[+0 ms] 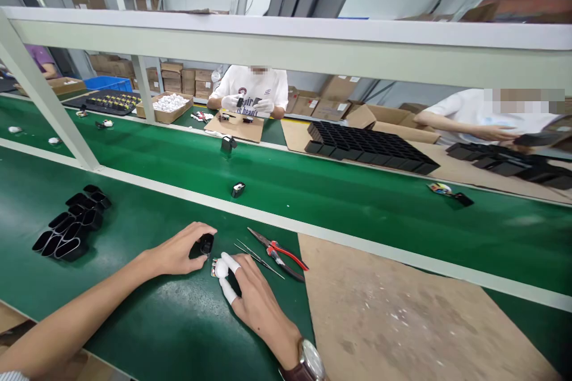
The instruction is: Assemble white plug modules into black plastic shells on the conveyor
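Green workbench (179, 327) is filling the lower left of the frame; a green strip (339, 202) is stretching across the middle, with co-workers sitting beyond it. Left hand (181, 251), lower center, is gripping a small black case (207, 244) between fingers and thumb. Right hand (255, 294), just right of it, is pinching a white rounded piece (221, 268) with white-covered fingertips. Pliers (277, 253) and tweezers (260, 259) are lying near the right hand. Black sleeves (71, 227) are standing grouped at left; a cardboard sheet (402, 309) is covering the lower right.
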### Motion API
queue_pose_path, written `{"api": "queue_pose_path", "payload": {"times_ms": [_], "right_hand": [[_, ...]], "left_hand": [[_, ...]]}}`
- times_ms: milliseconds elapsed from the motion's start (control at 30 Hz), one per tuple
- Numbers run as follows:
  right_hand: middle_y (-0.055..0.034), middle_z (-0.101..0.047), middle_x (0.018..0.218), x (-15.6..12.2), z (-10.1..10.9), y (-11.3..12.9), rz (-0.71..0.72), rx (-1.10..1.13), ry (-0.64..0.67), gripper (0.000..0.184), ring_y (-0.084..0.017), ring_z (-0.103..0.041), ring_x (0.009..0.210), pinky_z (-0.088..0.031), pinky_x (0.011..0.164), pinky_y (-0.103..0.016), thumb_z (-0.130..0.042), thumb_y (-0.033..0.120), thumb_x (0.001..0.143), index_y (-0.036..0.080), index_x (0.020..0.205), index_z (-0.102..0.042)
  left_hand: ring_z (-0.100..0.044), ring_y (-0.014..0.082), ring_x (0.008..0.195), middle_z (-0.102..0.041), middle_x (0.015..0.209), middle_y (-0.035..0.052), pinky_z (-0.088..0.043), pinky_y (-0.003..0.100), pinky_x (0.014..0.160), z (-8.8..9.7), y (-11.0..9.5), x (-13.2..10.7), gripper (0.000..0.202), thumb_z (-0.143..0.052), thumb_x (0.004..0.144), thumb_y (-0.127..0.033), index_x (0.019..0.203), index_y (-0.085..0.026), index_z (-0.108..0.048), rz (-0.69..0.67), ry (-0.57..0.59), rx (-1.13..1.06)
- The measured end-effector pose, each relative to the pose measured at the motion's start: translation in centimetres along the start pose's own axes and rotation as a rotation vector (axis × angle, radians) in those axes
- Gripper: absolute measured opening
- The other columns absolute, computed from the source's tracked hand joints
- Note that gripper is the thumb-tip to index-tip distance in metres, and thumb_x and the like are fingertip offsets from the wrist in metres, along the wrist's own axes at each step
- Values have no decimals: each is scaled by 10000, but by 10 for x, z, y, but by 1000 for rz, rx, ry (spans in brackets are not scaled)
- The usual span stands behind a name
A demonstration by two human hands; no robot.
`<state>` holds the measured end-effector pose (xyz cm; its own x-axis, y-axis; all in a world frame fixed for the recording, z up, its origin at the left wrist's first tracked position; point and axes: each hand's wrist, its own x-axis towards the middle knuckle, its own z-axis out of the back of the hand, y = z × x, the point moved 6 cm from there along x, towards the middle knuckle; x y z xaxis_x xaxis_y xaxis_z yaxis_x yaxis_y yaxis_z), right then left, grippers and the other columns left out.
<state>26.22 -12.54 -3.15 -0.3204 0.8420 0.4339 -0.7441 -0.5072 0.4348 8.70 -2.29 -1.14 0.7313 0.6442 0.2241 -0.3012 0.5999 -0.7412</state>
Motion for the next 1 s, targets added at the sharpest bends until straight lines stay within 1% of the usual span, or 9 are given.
{"api": "queue_pose_path", "payload": {"times_ms": [200,367,467,567,633,700,800,867,1000], "right_hand": [[-108,-657,1200,0,12,-3,-37,46,-142,415,-275,-641,1082,-614,908,-479,-540,94,1006,240,1392,-494],[-118,-642,1202,5,27,2,-50,82,-266,466,-269,-646,1108,-598,934,-470,-549,76,986,246,1417,-495],[-122,-636,1192,4,32,3,-51,72,-311,479,-265,-646,1104,-598,924,-449,-567,69,974,234,1419,-512],[-116,-635,1172,4,34,1,-48,67,-330,478,-255,-644,1084,-595,913,-434,-585,56,967,235,1407,-531],[-114,-635,1162,4,35,0,-40,64,-349,480,-253,-648,1072,-596,908,-436,-594,56,968,240,1408,-534],[-112,-640,1157,4,36,0,-34,63,-366,479,-253,-656,1061,-600,898,-439,-601,71,976,248,1415,-534],[-117,-649,1178,3,35,1,-35,84,-381,513,-255,-660,1083,-605,906,-446,-617,91,979,243,1457,-508],[-126,-648,1205,3,33,4,-16,125,-366,562,-256,-653,1109,-603,923,-450,-635,88,969,228,1490,-480],[-151,-648,1243,0,26,14,55,171,-308,626,-270,-630,1149,-597,936,-464,-639,36,943,201,1516,-449]], "left_hand": [[-595,321,1359,-611,1483,127,-454,500,1189,-12,26,-7,952,-863,833,-287,1640,-341,-361,69,-79,-50],[-654,291,1282,-687,1377,97,-488,464,1145,-19,26,-8,827,-815,901,-330,1617,-356,-401,106,-120,-40],[-681,296,1148,-709,1259,87,-553,438,1019,-17,23,-9,862,-885,827,-405,1579,-357,-467,128,-150,41],[-677,258,959,-663,1296,95,-592,391,867,-11,22,-13,1000,-945,727,-478,1592,-373,-453,175,-81,64],[-670,235,933,-596,1422,116,-594,378,866,-8,18,-15,1066,-953,715,-479,1622,-386,-402,173,17,30],[-678,238,984,-575,1477,120,-582,377,922,-8,14,-16,996,-938,750,-442,1607,-383,-433,157,117,0],[-684,233,957,-700,1282,83,-573,368,909,-15,10,-15,689,-895,819,-394,1446,-328,-617,151,192,-10],[-676,245,987,-726,1177,75,-569,376,909,-19,7,-12,580,-878,845,-384,1369,-282,-652,110,160,-3],[-605,285,1223,-673,1291,122,-533,438,1040,-21,-2,-11,615,-802,932,-331,1487,-267,-543,-70,54,24]]}}
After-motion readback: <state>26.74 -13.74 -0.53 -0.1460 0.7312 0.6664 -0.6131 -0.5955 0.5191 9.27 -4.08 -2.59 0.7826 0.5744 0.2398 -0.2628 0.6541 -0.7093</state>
